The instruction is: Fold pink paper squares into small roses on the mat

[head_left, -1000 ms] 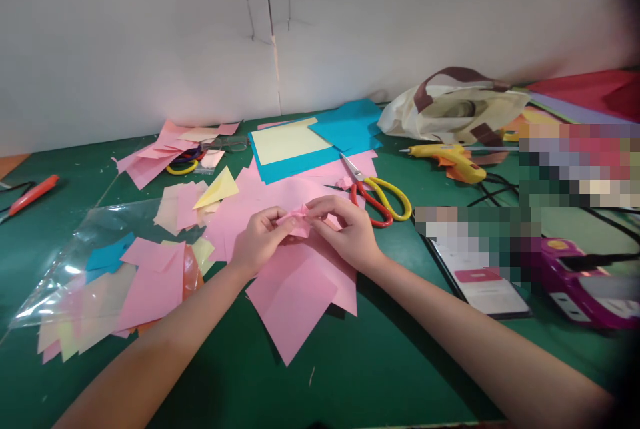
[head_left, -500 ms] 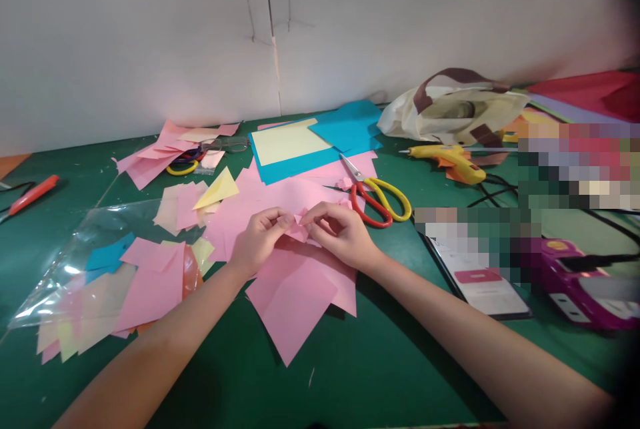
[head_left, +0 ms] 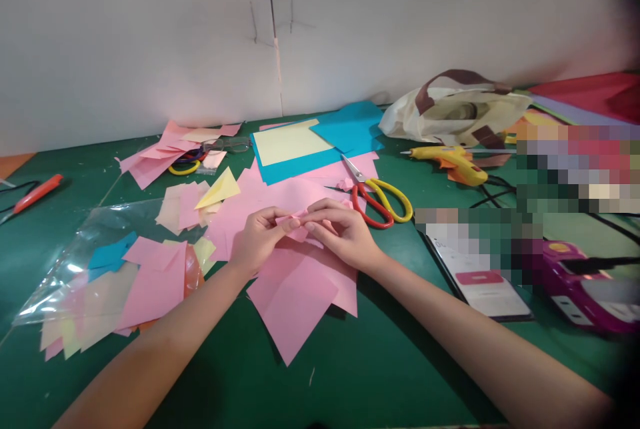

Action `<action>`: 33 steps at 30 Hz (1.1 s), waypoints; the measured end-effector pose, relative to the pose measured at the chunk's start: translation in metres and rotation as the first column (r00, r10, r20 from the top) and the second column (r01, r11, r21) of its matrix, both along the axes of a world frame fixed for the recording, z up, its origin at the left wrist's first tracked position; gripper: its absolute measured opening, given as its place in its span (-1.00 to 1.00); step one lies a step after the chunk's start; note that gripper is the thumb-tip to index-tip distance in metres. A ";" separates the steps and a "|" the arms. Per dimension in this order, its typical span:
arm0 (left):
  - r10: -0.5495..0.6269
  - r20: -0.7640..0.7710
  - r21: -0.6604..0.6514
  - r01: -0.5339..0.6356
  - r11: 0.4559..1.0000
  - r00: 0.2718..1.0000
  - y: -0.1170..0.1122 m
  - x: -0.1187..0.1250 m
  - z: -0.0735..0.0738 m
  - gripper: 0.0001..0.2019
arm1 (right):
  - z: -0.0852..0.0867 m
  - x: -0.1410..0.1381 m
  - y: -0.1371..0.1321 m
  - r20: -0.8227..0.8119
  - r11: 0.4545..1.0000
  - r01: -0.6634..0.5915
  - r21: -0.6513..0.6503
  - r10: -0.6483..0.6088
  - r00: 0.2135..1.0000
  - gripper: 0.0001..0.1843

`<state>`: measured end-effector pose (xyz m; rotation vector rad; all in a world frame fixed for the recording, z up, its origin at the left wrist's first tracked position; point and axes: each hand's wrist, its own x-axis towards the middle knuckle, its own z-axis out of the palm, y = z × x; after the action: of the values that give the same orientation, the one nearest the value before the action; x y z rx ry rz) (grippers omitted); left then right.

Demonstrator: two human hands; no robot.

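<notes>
Between my two hands is a small folded piece of pink paper, held just above a spread of pink sheets. My left hand is closed, pinching the piece's left side between thumb and fingers. From the other side my right hand grips it with thumb and fingertips, partly covering it. Scissors with one red and one yellow handle lie just beyond my right hand, blades pointing away to the left. Small pink folded bits rest beside the blades.
A clear plastic bag with paper pieces lies left. Blue sheets and a cream sheet lie behind. To the right are a yellow glue gun, a fabric bag, a phone and a purple device.
My right fingers have straightened and shifted along the pink paper's top edge. My left thumb lies further over the piece. The whole view has shifted slightly.
</notes>
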<state>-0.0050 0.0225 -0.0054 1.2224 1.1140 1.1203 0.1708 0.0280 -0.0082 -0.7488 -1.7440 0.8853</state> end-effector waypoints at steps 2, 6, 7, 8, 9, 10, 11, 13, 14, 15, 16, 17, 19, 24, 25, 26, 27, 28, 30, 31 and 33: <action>0.017 0.010 -0.003 -0.017 1.000 1.000 0.000 0.001 0.000 -0.87 | -0.001 0.000 0.001 -0.017 0.999 0.008 -0.032 -0.008 1.000 -0.82; -0.005 0.016 0.021 0.005 1.000 1.000 0.000 0.002 -0.001 -0.89 | -0.003 0.000 0.001 -0.025 0.998 0.040 -0.039 -0.041 0.999 -0.78; -0.009 0.003 0.042 0.008 0.999 1.000 0.000 0.002 -0.001 -0.91 | -0.003 0.000 0.001 -0.024 0.998 0.050 -0.032 -0.051 0.998 -0.77; -0.008 -0.017 0.064 0.009 0.998 1.000 -0.001 0.003 0.000 -0.91 | -0.003 0.000 0.001 -0.025 0.998 0.058 -0.024 -0.058 0.998 -0.76; -0.004 -0.041 0.085 0.007 0.996 0.999 -0.001 0.003 0.000 -0.91 | -0.003 0.000 0.001 -0.028 0.998 0.061 -0.018 -0.062 0.998 -0.75; 0.002 -0.066 0.103 0.005 0.995 0.998 -0.001 0.003 0.000 -0.89 | -0.003 0.000 0.001 -0.034 0.998 0.060 -0.017 -0.061 0.998 -0.75; 0.010 -0.087 0.119 0.001 0.993 0.996 -0.001 0.003 0.001 -0.88 | -0.003 0.000 0.000 -0.040 0.998 0.054 -0.022 -0.055 0.998 -0.75; 0.019 -0.113 0.135 -0.003 0.991 0.993 -0.001 0.003 0.002 -0.86 | -0.002 -0.001 0.000 -0.050 0.999 0.034 -0.041 -0.036 0.998 -0.77; 0.018 -0.119 0.139 -0.001 0.990 0.993 -0.001 0.003 0.002 -0.86 | -0.002 -0.001 0.000 -0.052 0.998 0.026 -0.055 -0.028 0.998 -0.77; 0.014 -0.127 0.141 0.005 0.990 0.992 -0.001 0.003 0.003 -0.86 | -0.002 -0.001 0.001 -0.051 0.997 0.020 -0.071 -0.024 0.998 -0.78; 0.004 -0.138 0.140 0.015 0.990 0.990 -0.001 0.003 0.003 -0.86 | -0.002 -0.001 0.001 -0.047 0.996 0.020 -0.088 -0.024 0.999 -0.78; -0.005 -0.152 0.138 0.026 0.990 0.988 -0.001 0.003 0.003 -0.86 | -0.002 -0.001 0.001 -0.042 0.994 0.023 -0.106 -0.028 0.999 -0.79; -0.004 -0.169 0.143 0.028 0.989 0.986 -0.001 0.002 0.002 -0.87 | -0.002 -0.001 0.002 -0.028 0.990 0.032 -0.136 -0.036 0.999 -0.79; 0.111 -0.122 0.220 -0.083 0.972 0.986 -0.002 0.004 -0.001 -0.82 | -0.002 -0.001 0.002 0.019 0.991 0.071 -0.110 -0.069 0.997 -0.79; 0.140 -0.130 0.260 -0.102 0.960 0.982 -0.003 0.005 -0.001 -0.83 | -0.002 -0.002 0.001 0.037 0.992 0.084 -0.095 -0.081 0.996 -0.79; 0.168 -0.148 0.309 -0.116 0.944 0.975 -0.004 0.005 0.000 -0.84 | -0.002 -0.002 0.001 0.054 0.992 0.097 -0.076 -0.093 0.994 -0.79; 0.196 -0.176 0.366 -0.121 0.923 0.965 -0.005 0.006 0.001 -0.87 | -0.003 -0.002 0.000 0.071 0.993 0.110 -0.052 -0.106 0.992 -0.79; 0.223 -0.205 0.418 -0.121 0.900 0.953 -0.007 0.007 0.002 -0.89 | -0.003 -0.002 0.000 0.087 0.992 0.121 -0.022 -0.118 0.989 -0.79; 0.268 -0.247 0.489 -0.119 0.864 0.931 -0.010 0.008 0.003 -0.92 | -0.004 -0.001 -0.001 0.123 0.991 0.128 0.048 -0.133 0.983 -0.78; 0.286 -0.252 0.506 -0.125 0.853 0.925 -0.010 0.008 0.003 -0.92 | -0.005 -0.001 -0.001 0.142 0.989 0.124 0.084 -0.135 0.981 -0.77; 0.309 -0.253 0.520 -0.140 0.842 0.917 -0.011 0.008 0.003 -0.93 | -0.006 -0.001 -0.001 0.171 0.982 0.114 0.147 -0.139 0.975 -0.76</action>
<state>0.0027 0.0114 -0.0024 1.7630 1.2930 1.4836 0.1694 0.0273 -0.0145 -0.8602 -1.8720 0.6202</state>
